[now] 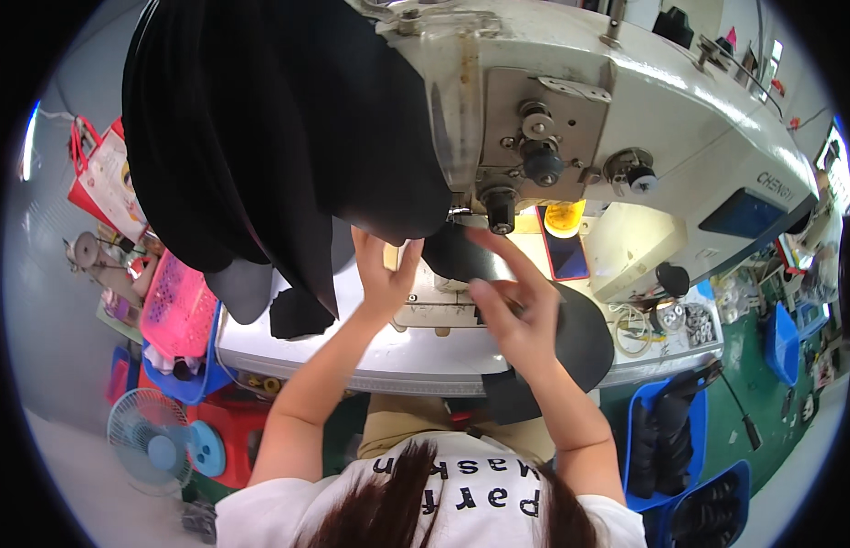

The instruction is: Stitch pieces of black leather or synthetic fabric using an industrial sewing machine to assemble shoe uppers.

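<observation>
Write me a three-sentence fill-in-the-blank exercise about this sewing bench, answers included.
Large, draped ____ material partly hides the person's bare left hand.
A pale-blue, round, caged fan stands on the person's ____ side.
In this view, a round, bright ____ object overlaps the flat, dark rectangular device with red edges.

Missing words: black; left; yellow.

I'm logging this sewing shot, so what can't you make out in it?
All in the head view:
Left hand: some fingertips hidden behind hanging black material.
Right hand: blurred; contact with smaller black piece unclear.
Sewing machine: top cut off by upper edge.
Needle: too small to make out.
</observation>
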Tool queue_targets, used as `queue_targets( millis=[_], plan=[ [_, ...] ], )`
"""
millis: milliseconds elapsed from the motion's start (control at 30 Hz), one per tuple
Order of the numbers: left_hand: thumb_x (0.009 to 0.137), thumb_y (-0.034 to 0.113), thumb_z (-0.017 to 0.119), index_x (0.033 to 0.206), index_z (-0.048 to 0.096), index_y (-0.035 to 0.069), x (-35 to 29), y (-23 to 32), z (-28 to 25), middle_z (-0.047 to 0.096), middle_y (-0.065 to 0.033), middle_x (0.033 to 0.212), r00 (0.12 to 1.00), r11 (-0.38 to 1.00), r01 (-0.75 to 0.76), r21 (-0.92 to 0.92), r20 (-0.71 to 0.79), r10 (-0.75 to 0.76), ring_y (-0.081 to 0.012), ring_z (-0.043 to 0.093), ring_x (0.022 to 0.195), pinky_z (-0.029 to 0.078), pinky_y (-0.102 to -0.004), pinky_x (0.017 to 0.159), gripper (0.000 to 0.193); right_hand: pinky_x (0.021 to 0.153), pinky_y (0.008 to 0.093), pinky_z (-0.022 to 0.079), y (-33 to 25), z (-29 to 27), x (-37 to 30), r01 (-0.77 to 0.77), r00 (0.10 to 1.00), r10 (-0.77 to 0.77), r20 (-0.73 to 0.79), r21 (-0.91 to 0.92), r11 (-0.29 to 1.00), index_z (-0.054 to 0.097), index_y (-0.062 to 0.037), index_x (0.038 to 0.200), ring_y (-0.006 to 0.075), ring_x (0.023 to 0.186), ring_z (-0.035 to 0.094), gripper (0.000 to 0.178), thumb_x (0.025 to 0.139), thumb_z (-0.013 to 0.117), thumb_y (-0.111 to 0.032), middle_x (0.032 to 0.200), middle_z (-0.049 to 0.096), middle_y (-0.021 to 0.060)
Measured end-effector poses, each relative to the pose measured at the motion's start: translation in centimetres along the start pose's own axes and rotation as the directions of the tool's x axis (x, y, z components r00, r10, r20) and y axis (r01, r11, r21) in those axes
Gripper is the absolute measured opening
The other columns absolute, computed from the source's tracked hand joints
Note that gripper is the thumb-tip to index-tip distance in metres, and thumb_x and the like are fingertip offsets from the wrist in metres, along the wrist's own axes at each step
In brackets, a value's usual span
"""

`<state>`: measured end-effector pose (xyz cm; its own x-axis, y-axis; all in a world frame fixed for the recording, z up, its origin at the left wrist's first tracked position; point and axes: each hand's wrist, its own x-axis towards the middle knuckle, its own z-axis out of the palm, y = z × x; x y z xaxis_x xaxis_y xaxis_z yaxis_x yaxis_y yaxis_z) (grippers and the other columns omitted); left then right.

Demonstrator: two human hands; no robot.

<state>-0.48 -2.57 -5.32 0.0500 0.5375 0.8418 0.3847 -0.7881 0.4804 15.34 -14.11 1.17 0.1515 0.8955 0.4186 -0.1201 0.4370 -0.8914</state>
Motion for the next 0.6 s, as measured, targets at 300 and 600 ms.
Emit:
queue_targets(
  millis=[300, 600],
  plan=[
    [0.078, -0.003, 0.058, 0.098, 0.062, -0.003, 0.6, 5.1, 1.0, 0.061, -0.0158, 0.11, 0.905, 0.912, -0.409, -0.038, 0.108, 0.411, -0.029, 0.06, 0.094, 0.048, -0.0347, 0.08, 0.02, 0.047, 0.018, 0.034, 1.4, -0.2, -0.6, 0.138, 0.987, -0.138, -0.087, -0.007, 0.99, 0.062, 0.0004, 0.101, 0.0025, 0.051, 0.042, 0.017, 0.091, 0.049, -0.001, 0.06, 0.051, -0.0022],
    [0.08, -0.004, 0.052, 0.12, 0.052, -0.005, 1.5, 9.4, -0.7, 0.039, -0.0234, 0.136, 0.976, 0.979, -0.202, -0.025, 0.078, 0.203, -0.0318, 0.059, 0.102, 0.052, -0.0308, 0.075, 0.041, 0.048, 0.0251, 0.044, 2.6, -2.1, 1.1, 0.556, 0.746, -0.653, 0.131, -0.662, 0.503, 0.054, -0.0073, 0.125, 0.0153, 0.047, 0.05, 0.075, 0.052, 0.057, 0.008, 0.057, 0.051, 0.0016]
  ],
)
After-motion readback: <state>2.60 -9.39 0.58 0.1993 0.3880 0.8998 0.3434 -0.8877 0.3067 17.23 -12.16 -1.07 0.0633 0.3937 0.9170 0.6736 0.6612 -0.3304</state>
